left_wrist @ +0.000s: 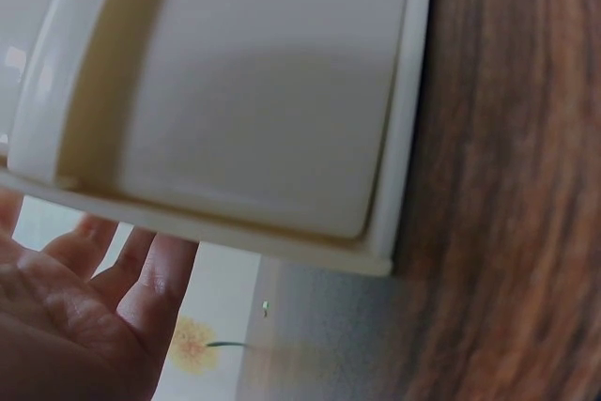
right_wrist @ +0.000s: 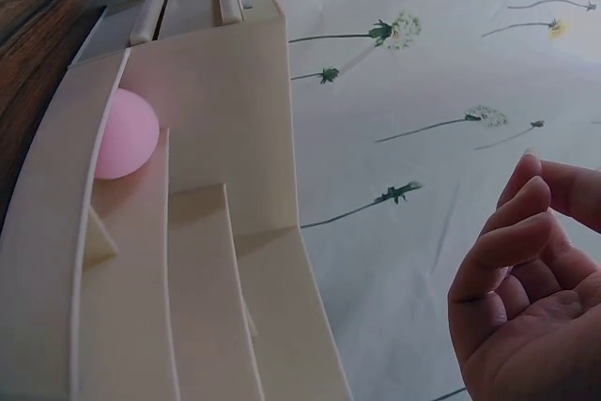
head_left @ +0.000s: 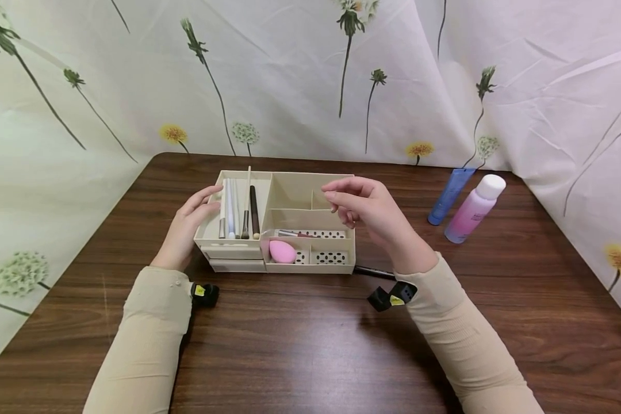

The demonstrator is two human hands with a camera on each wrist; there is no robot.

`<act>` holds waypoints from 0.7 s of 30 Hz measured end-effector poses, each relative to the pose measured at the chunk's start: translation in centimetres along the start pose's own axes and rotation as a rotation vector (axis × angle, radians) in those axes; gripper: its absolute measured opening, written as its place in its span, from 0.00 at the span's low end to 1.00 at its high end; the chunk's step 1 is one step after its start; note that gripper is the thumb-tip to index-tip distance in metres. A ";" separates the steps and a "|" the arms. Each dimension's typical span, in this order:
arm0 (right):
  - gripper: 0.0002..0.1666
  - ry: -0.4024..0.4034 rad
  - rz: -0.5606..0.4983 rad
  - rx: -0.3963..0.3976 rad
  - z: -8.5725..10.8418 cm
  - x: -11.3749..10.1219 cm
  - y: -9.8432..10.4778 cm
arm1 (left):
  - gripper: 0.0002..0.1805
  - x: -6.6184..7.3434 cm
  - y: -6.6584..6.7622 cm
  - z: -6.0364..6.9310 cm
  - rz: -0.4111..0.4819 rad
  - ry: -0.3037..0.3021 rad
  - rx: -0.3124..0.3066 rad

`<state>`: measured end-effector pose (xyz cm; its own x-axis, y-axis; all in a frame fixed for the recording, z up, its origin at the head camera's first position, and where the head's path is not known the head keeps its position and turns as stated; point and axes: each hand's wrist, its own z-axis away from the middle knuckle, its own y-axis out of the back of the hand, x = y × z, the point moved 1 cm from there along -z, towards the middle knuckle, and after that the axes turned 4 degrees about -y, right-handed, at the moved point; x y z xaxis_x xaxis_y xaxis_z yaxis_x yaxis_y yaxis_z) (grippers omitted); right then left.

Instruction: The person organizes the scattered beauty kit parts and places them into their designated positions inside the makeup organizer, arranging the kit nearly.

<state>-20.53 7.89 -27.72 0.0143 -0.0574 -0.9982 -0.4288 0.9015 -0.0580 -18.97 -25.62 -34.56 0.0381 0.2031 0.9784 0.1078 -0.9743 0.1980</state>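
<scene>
A cream desktop organizer (head_left: 310,180) has a left tray with several makeup brushes (head_left: 245,213) and two drawers (head_left: 233,253) below. A pink makeup sponge (head_left: 282,252) sits in its front right section; a slim tube-like item (head_left: 295,233) lies in the row behind. My left hand (head_left: 183,230) is at the organizer's left side, fingers extended along it and over its edge. My right hand (head_left: 370,210) hovers above the right rear compartments, fingers loosely bent. In the right wrist view, this right hand (right_wrist: 526,279) holds nothing.
A dark pen-like stick (head_left: 374,272) lies on the brown wooden table (head_left: 290,345) beside the organizer's front right corner, partly behind the right wrist. To the right stand a blue tube (head_left: 450,196) and a pink bottle with a white cap (head_left: 473,211). Floral cloth (head_left: 300,75) hangs behind.
</scene>
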 end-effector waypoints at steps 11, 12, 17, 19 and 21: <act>0.12 -0.037 0.011 0.030 1.1 0.9 1.8 | 0.25 -0.1 0.0 -0.2 -0.012 0.010 0.003; 0.12 -0.042 0.017 0.032 1.1 1.0 2.0 | 0.25 -0.1 0.0 -0.1 -0.011 0.010 0.002; 0.09 -0.061 0.037 0.041 1.3 1.7 2.8 | 0.26 -0.1 0.0 -0.1 -0.011 0.002 -0.003; 0.08 -0.073 0.054 0.045 1.3 1.9 3.1 | 0.26 -0.1 0.0 -0.1 -0.009 0.002 -0.003; 0.08 -0.089 0.070 0.042 1.4 2.1 3.4 | 0.26 -0.1 0.0 -0.1 -0.007 0.003 -0.003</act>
<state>-20.66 11.40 -30.02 0.0667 0.0429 -0.9968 -0.3938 0.9191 0.0132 -19.07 -25.69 -34.61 0.0343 0.2098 0.9771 0.1052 -0.9731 0.2052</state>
